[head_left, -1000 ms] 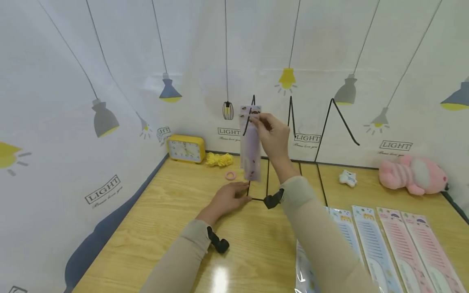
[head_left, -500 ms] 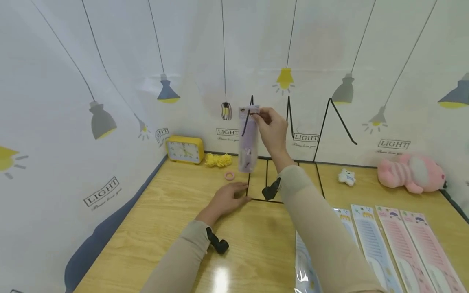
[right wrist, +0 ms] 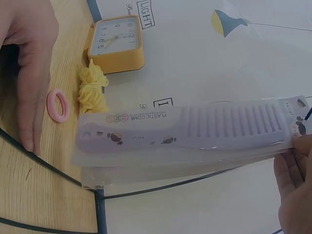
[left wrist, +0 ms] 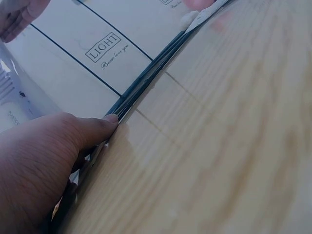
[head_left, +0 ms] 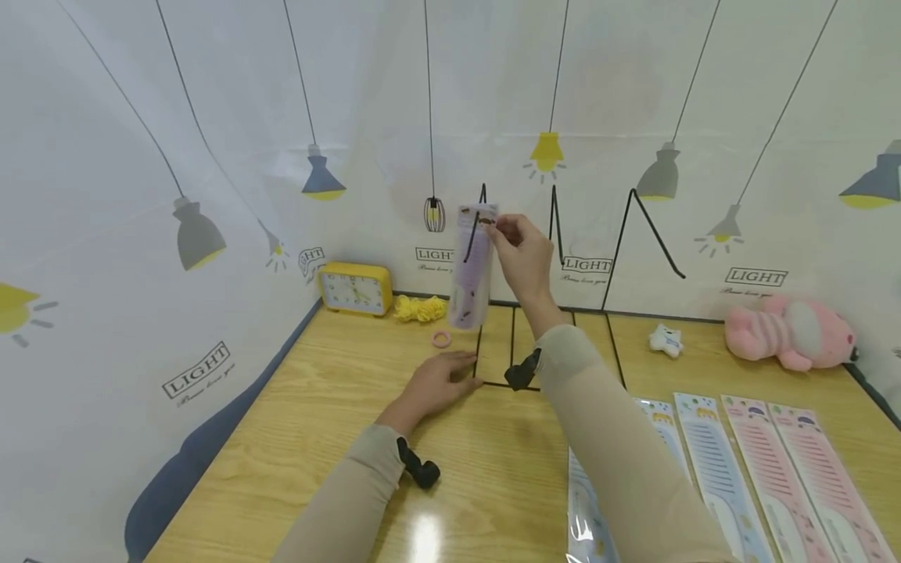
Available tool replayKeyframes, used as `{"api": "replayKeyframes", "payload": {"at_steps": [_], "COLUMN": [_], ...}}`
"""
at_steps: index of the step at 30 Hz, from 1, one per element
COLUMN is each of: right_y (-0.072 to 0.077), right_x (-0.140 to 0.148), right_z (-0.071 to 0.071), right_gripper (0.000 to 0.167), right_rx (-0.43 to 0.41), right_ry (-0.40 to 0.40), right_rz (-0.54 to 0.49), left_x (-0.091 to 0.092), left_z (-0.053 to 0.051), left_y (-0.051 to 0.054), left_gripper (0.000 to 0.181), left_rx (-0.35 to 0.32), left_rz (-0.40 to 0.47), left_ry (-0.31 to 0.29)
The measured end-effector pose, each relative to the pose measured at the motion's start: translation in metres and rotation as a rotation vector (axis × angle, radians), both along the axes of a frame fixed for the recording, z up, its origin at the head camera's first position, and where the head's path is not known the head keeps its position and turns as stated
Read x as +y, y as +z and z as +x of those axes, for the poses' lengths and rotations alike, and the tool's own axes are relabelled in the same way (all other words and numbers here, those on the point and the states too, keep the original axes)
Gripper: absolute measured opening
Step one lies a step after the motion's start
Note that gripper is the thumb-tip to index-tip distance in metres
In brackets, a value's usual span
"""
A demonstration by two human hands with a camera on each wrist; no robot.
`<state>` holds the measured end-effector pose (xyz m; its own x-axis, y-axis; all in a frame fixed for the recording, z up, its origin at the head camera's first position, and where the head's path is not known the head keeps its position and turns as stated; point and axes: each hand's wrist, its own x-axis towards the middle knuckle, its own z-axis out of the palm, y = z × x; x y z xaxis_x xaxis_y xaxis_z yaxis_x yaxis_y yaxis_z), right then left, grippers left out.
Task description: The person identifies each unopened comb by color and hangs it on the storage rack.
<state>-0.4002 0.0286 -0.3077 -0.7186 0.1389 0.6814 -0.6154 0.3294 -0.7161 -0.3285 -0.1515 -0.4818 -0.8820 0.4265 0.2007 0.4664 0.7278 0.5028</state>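
Observation:
A bagged purple comb (right wrist: 229, 126) hangs from the left prong of a black wire rack (head_left: 609, 266). The prong crosses in front of the bag's top. My right hand (head_left: 524, 254) pinches that top edge between thumb and fingers. Another clear bag edge shows just behind the comb in the right wrist view; its contents are mostly hidden. Low on the table, my left hand (head_left: 436, 385) rests at the left front corner of the rack's base. Its fingers lie straight and touch the wire, and in the left wrist view the thumb (left wrist: 100, 129) touches a dark rod.
Left of the rack are a yellow clock (head_left: 355, 288), a yellow yarn bundle (head_left: 420, 308) and a pink ring (head_left: 441, 338). A white star toy (head_left: 665, 341) and pink plush (head_left: 791, 335) lie at right. Several bagged blue and pink combs (head_left: 774, 461) lie at front right.
The purple comb has slid slightly back along the prong, and its lower end has swung to the left. My right hand still pinches its top; my left hand has stayed in place.

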Motion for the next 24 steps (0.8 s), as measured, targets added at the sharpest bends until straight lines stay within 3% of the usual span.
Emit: {"api": "replayKeyframes", "payload": {"at_steps": [10, 24], "right_y": [-0.003, -0.008], "right_x": [0.003, 0.011], "right_z": [0.006, 0.009], "right_gripper": [0.016, 0.015], "right_rx": [-0.017, -0.004], "right_ry": [0.024, -0.02], "right_rz": [0.0, 0.038], "left_x": [0.0, 0.001], "left_z": [0.001, 0.001], "left_y": [-0.002, -0.002], "left_gripper": [0.057, 0.057], "left_rx": [0.009, 0.021], "left_rz": [0.036, 0.04], "left_ry": [-0.009, 0.005]}}
